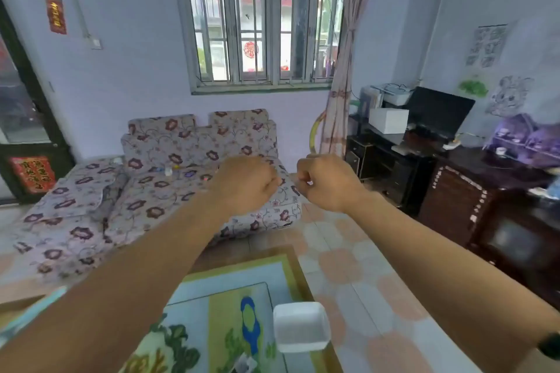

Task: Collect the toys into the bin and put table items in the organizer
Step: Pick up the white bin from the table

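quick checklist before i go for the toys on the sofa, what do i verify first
1. Left grip free: ok, fingers curled, nothing seen in it.
2. Right grip free: ok, curled, nothing seen held.
3. Toys located: ok, small toys lie on the sofa seat.
4. Toys within reach: not ok, the sofa stands beyond the table.
5. Bin ready: cannot tell, only a clear container shows on the table.
6. Toy count: cannot tell, too blurred.
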`<state>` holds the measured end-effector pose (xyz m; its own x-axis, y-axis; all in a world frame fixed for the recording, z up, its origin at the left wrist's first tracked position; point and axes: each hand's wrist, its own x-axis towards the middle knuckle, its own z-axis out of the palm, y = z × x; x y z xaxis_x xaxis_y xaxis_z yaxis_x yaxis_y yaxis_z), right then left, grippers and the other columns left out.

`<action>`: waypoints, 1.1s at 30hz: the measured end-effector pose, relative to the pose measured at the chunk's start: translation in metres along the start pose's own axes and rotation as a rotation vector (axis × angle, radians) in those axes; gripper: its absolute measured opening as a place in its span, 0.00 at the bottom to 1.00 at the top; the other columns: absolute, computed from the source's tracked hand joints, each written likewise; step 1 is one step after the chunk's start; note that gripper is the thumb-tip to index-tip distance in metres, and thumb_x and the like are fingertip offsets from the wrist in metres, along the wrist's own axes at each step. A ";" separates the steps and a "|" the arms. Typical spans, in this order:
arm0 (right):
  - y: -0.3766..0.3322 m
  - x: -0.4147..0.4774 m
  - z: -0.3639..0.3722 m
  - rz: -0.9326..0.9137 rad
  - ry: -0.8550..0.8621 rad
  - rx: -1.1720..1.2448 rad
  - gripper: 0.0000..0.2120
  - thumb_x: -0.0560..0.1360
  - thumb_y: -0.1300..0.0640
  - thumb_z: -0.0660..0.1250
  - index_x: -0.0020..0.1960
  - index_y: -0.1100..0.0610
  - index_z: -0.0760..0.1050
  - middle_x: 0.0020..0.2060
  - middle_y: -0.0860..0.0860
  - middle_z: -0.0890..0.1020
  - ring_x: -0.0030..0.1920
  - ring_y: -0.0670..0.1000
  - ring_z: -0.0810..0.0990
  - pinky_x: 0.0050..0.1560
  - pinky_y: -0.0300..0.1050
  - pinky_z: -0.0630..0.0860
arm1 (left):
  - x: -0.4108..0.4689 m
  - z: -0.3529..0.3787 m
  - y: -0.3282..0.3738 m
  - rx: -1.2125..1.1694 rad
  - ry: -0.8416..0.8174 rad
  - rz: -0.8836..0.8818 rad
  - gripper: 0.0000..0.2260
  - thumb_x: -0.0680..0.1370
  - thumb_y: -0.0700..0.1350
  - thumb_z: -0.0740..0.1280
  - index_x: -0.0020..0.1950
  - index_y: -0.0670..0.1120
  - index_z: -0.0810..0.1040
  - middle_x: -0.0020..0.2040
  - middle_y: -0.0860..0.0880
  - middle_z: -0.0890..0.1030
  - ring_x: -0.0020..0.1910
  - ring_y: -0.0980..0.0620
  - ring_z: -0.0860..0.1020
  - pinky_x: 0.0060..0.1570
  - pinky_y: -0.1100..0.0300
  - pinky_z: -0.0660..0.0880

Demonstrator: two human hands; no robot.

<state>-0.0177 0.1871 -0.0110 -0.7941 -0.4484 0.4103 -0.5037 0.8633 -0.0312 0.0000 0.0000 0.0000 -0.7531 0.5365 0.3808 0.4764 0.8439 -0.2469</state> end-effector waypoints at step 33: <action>0.288 -0.103 0.289 0.014 -0.600 0.393 0.11 0.71 0.60 0.63 0.32 0.55 0.68 0.32 0.52 0.76 0.35 0.54 0.74 0.32 0.45 0.69 | 0.052 0.357 0.248 -0.688 -0.331 -1.078 0.25 0.71 0.56 0.53 0.37 0.38 0.81 0.35 0.40 0.83 0.38 0.41 0.81 0.40 0.46 0.79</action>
<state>-0.1786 0.4150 -0.3255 -0.7949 -0.5850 -0.1612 -0.4873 0.7737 -0.4048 -0.0832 0.2354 -0.3597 -0.9253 -0.3447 -0.1583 -0.3698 0.7272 0.5782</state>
